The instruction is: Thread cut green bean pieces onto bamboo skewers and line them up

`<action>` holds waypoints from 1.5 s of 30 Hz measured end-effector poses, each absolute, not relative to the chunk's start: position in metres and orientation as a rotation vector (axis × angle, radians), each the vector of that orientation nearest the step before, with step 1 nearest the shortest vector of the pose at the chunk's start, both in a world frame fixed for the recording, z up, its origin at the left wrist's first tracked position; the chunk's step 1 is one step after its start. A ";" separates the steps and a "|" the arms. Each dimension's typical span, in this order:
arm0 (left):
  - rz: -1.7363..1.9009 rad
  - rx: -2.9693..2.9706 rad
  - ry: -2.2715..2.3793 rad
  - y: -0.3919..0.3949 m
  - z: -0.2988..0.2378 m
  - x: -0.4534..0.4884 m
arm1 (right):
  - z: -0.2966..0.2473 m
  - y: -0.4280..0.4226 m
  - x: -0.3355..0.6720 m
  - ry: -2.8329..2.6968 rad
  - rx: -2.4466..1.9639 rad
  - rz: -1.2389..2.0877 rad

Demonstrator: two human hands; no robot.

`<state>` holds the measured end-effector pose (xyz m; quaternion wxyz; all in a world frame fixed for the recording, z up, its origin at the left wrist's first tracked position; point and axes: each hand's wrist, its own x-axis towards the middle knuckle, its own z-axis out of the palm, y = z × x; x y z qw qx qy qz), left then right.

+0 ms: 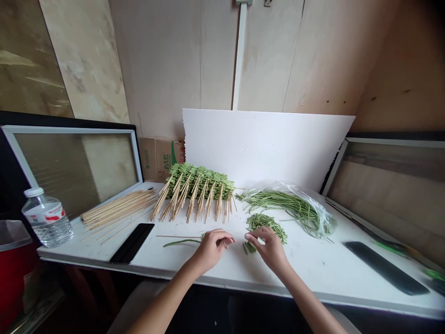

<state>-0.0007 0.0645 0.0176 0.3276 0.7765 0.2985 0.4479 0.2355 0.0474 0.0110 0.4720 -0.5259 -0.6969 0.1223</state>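
My left hand (216, 246) is over the front middle of the table, its fingers curled in and their grip hidden. A thin bamboo skewer (179, 236) and a long green bean (181, 241) run out leftward from behind it; whether it grips either I cannot tell. My right hand (269, 243) has thumb and forefinger drawn together, and anything between them is too small to make out. Just behind it is a pile of short-cut green beans (266, 223), with a few cut pieces (249, 247) beside the thumb. A gap separates the two hands.
Finished bean skewers (203, 181) are stacked at the back, sticks forward. Loose skewers (120, 206), a phone (132, 243) and a water bottle (47, 218) are left. Long beans (283, 204) in a plastic bag (325, 218) and a dark flat object (385, 266) are right.
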 end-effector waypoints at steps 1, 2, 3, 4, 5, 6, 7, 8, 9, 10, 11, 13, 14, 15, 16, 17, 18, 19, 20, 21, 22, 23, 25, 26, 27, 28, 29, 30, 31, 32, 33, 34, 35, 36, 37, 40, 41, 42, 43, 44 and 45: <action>1.186 2.046 0.811 0.065 0.017 -0.001 | 0.005 0.051 0.238 -1.716 -1.369 0.207; 1.193 2.061 0.846 0.066 0.016 -0.001 | -0.001 0.053 0.240 -1.735 -1.425 0.135; 1.192 2.076 0.882 0.066 0.015 0.000 | -0.007 0.055 0.240 -1.759 -1.462 0.076; 1.184 2.090 0.911 0.065 0.015 0.000 | -0.011 0.055 0.240 -1.785 -1.484 0.030; 1.173 2.102 0.929 0.065 0.015 0.001 | -0.015 0.055 0.238 -1.813 -1.497 -0.006; 1.161 2.110 0.936 0.064 0.015 0.001 | -0.016 0.055 0.237 -1.835 -1.506 -0.031; 1.147 2.114 0.933 0.063 0.015 0.001 | -0.017 0.054 0.235 -1.851 -1.516 -0.041; 1.135 2.115 0.928 0.063 0.015 0.000 | -0.016 0.053 0.234 -1.859 -1.523 -0.032; 1.128 2.113 0.923 0.063 0.016 0.000 | -0.014 0.052 0.234 -1.858 -1.528 -0.009; 1.123 2.109 0.920 0.063 0.016 0.000 | -0.011 0.052 0.234 -1.847 -1.529 0.023; 1.118 2.102 0.916 0.063 0.015 0.000 | -0.008 0.051 0.234 -1.830 -1.527 0.059; 1.109 2.070 0.899 0.064 0.014 0.001 | -0.002 0.049 0.235 -1.788 -1.502 0.132; 1.108 2.044 0.889 0.064 0.012 0.002 | 0.001 0.048 0.234 -1.779 -1.472 0.168; 1.115 2.018 0.880 0.065 0.010 0.003 | 0.005 0.046 0.232 -1.786 -1.427 0.209; 1.128 1.996 0.873 0.065 0.009 0.004 | 0.008 0.043 0.230 -1.809 -1.367 0.254; 1.147 1.981 0.866 0.065 0.007 0.006 | 0.011 0.041 0.226 -1.841 -1.299 0.302; 1.168 1.974 0.859 0.064 0.006 0.007 | 0.013 0.038 0.223 -1.878 -1.230 0.343; 1.185 1.976 0.850 0.064 0.006 0.008 | 0.015 0.035 0.219 -1.914 -1.171 0.372; 1.198 1.983 0.840 0.063 0.005 0.009 | 0.017 0.032 0.215 -1.938 -1.127 0.386; 1.207 1.992 0.834 0.062 0.006 0.009 | 0.018 0.030 0.212 -1.949 -1.097 0.386; 1.213 2.002 0.839 0.062 0.007 0.009 | 0.018 0.029 0.211 -1.945 -1.076 0.372; 1.218 2.020 0.852 0.061 0.008 0.009 | 0.018 0.028 0.210 -1.929 -1.062 0.352; 1.218 2.080 0.879 0.061 0.012 0.007 | 0.019 0.028 0.211 -1.880 -1.048 0.316; 1.216 2.113 0.887 0.060 0.013 0.005 | 0.020 0.028 0.212 -1.863 -1.044 0.300; 1.212 2.146 0.887 0.060 0.015 0.005 | 0.021 0.029 0.214 -1.859 -1.041 0.288; 1.205 2.177 0.880 0.059 0.016 0.004 | 0.022 0.029 0.214 -1.868 -1.035 0.280; 1.196 2.203 0.869 0.058 0.017 0.003 | 0.024 0.028 0.215 -1.886 -1.028 0.276; 1.188 2.224 0.858 0.058 0.018 0.003 | 0.025 0.028 0.215 -1.904 -1.020 0.274; 1.178 2.249 0.845 0.057 0.017 0.003 | 0.026 0.027 0.214 -1.919 -1.010 0.274; 1.168 2.277 0.833 0.056 0.017 0.003 | 0.027 0.026 0.213 -1.930 -1.001 0.275; 1.157 2.309 0.821 0.056 0.016 0.004 | 0.027 0.025 0.211 -1.935 -0.992 0.275; 1.146 2.345 0.806 0.055 0.015 0.005 | 0.027 0.024 0.210 -1.935 -0.980 0.275; 1.136 2.384 0.790 0.055 0.015 0.005 | 0.026 0.024 0.208 -1.933 -0.966 0.276; 1.128 2.423 0.775 0.054 0.014 0.006 | 0.025 0.023 0.206 -1.930 -0.952 0.280; 1.125 2.457 0.765 0.054 0.013 0.008 | 0.024 0.022 0.205 -1.924 -0.939 0.287; 1.133 2.498 0.752 0.051 0.014 0.010 | 0.023 0.021 0.203 -1.890 -0.921 0.341; 1.132 2.492 0.747 0.050 0.015 0.011 | 0.023 0.021 0.203 -1.878 -0.917 0.371; 1.125 2.481 0.736 0.049 0.016 0.011 | 0.023 0.021 0.203 -1.869 -0.912 0.405; 1.110 2.469 0.721 0.048 0.017 0.011 | 0.024 0.021 0.204 -1.867 -0.905 0.440; 1.091 2.456 0.709 0.047 0.017 0.011 | 0.025 0.021 0.205 -1.872 -0.899 0.474; 1.066 2.442 0.703 0.047 0.018 0.010 | 0.026 0.021 0.207 -1.879 -0.896 0.498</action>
